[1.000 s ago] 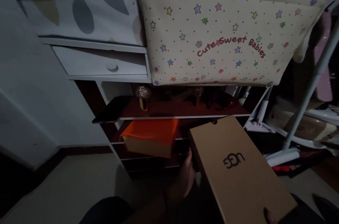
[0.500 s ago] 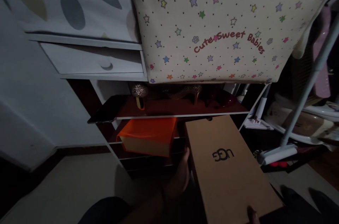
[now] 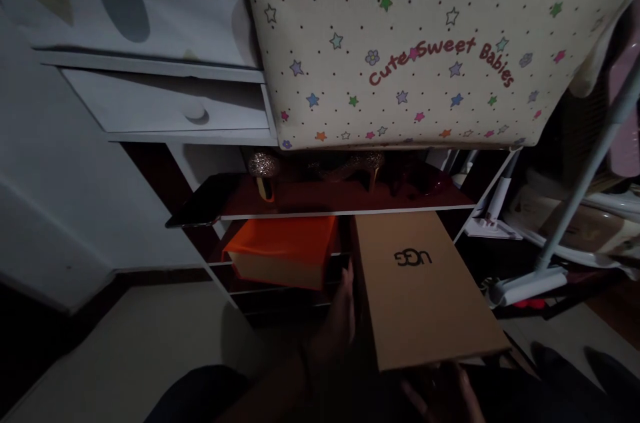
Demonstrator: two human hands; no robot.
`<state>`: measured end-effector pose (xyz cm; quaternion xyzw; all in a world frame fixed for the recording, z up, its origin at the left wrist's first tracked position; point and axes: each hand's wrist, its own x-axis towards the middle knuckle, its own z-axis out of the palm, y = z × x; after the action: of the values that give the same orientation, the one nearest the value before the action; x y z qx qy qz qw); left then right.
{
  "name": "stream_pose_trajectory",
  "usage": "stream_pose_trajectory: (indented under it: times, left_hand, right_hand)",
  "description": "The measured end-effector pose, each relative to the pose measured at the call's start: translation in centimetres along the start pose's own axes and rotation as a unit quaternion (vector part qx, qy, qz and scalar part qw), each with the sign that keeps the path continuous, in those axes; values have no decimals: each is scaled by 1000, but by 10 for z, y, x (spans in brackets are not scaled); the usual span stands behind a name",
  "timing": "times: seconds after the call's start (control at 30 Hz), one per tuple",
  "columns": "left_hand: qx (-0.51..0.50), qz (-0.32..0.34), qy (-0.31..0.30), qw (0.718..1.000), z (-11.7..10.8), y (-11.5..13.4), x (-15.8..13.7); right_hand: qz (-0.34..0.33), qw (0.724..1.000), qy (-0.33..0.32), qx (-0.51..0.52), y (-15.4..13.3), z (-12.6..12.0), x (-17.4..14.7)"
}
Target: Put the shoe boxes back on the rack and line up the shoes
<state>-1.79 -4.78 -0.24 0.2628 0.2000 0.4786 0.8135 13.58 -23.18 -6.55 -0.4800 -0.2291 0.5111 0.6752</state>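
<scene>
Cardboard box (image 3: 420, 303): partway into rack (image 3: 155, 176), below upper shelf (image 3: 320, 195), near end jutting out toward camera. Far edge lost at the shelf lip; depth inside can't be judged. Left flank in deep shadow.

By size from there. Cream fabric bin (image 3: 350, 76): above the rack, starry print, "Cute Sweet Babies" lettering, top cropped, blocking the view to the back of the upper shelf. White drawer unit (image 3: 150, 103): upper left, round knob, just beside the bin. Leaf-print cover (image 3: 185, 30): on top of that unit, cropped above. Grey pole (image 3: 585, 170) with pale floor head: far right, upper end cut off.

Orange box (image 3: 283, 243): under the same shelf, left of the cardboard one, gap between, back end dark. Black flat object (image 3: 203, 200): left end of upper shelf, too dark to identify.

Right hand (image 3: 440, 390): under the near end, fingers spread, palm lost in shadow; can't tell if clamped. Left hand (image 3: 340, 306): along the left flank, fingers stretched out, unclenched; contact unclear.

Glittery heels (image 3: 263, 166): upper shelf, partly swallowed by shadow. Dark red shoe (image 3: 430, 183): farther right, outline barely readable. UGG logo (image 3: 413, 257): cardboard top, upside down.
</scene>
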Motion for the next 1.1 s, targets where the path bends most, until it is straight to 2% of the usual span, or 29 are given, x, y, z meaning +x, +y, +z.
stream_pose_trajectory:
  times: [0.17,0.3,0.4,0.5,0.53,0.6,0.67,0.7,0.77,0.9,0.97,1.1]
  left_hand:
    - [-16,-32,-34,999,0,6,3]
    - [51,-21,-12,998,-1,1,9]
    - [116,34,3,993,0,-3,15]
    - [141,58,26,988,6,-2,20]
    - [144,58,35,987,8,0,22]
    - [146,55,43,987,12,4,24]
    - [141,56,39,988,16,7,25]
    - [135,55,38,989,18,8,25]
    - [118,49,43,991,21,9,26]
    - [101,28,55,993,23,7,33]
    - [98,21,42,994,21,5,40]
    - [90,19,19,996,11,2,61]
  right_hand:
    - [-18,998,16,58,-19,23,33]
    - [-3,997,-13,75,-32,47,59]
    - [22,998,-45,31,-38,50,82]
    - [-8,992,-87,-91,-51,30,100]
    - [-36,987,-71,-141,-58,20,104]
    - [-113,967,33,-226,-77,-3,111]
    - [-198,928,153,-276,-99,-21,120]
    - [-230,911,178,-294,-110,-26,125]
    - [-249,900,146,-326,-130,-29,139]
    - [-184,928,28,-323,-147,-16,169]
    - [-182,934,7,-307,-145,-11,182]
    - [-201,938,7,-281,-136,-13,198]
